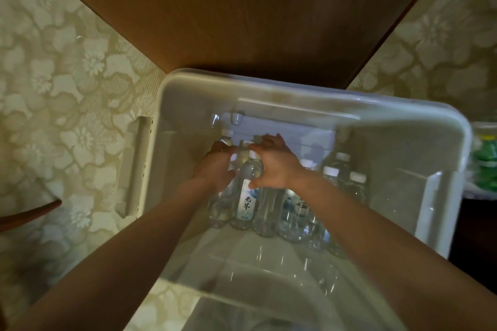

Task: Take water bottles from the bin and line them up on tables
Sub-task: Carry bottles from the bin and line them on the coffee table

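Table [242, 21] shows no lined-up bottles, so task looks barely started. Bin [309, 99] at table's near corner holds a cluster of upright bottles [295, 217], mid-bin toward its far wall. Left hand [215, 169] curls round one of them; right hand [277, 169], close beside, lies over labelled bottle [247, 196], thumb on it, grip unclear.

Both forearms bare, w/ no covering from frame edge to wrist. Left hand [215, 168] & right hand [274, 169] bare too. Fingertips blurred, finer detail can't be told.
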### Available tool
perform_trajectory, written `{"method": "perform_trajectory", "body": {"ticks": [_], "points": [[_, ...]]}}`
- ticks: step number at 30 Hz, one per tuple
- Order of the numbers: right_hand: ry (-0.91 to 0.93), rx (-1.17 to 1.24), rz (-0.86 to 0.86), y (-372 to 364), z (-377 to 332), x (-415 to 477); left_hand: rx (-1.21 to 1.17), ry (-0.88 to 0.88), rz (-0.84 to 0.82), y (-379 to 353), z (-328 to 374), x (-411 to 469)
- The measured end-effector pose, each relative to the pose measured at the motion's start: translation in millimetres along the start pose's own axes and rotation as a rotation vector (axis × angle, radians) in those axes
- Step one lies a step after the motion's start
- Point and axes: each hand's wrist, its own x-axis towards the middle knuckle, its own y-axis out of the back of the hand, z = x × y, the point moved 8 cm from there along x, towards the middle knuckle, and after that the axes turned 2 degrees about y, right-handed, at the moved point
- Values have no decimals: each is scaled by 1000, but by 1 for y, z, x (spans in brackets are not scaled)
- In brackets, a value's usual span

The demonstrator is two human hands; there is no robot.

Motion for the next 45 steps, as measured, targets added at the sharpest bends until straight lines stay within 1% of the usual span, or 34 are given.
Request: {"method": "perform_trajectory", "body": {"ticks": [3,6,9,12,13,15,18,22,28,33,38,42,45], "points": [[8,28,63,6,-10,-19,-46,0,15,10,6,-16],[-24,137,105,5,-14,-42,-42,-30,52,14,11,-40],[-77,380,205,-1,-13,-60,-92,-102,106,16,15,-63],[-194,687,323,-8,-5,-70,-136,-138,100,13,13,-72],[-225,762,336,-10,-4,-72,-153,-153,97,12,11,-74],[-258,833,346,-16,-5,-74,-210,-169,96,10,7,-74],[-232,875,306,-27,-17,-78,-276,-180,85,6,6,-76],[-188,878,252,-44,-24,-85,-354,-167,-24,-11,1,-84],[-213,838,170,-44,-18,-87,-235,-116,-80,-11,-3,-83],[-227,866,147,-44,-16,-85,-139,-136,-43,-5,-4,-83],[-260,911,216,-31,-14,-96,-102,-173,34,10,1,-95],[-253,938,233,-4,-22,-118,-177,-263,100,34,19,-112],[-259,911,293,19,-31,-134,-250,-287,145,55,23,-126]]}}
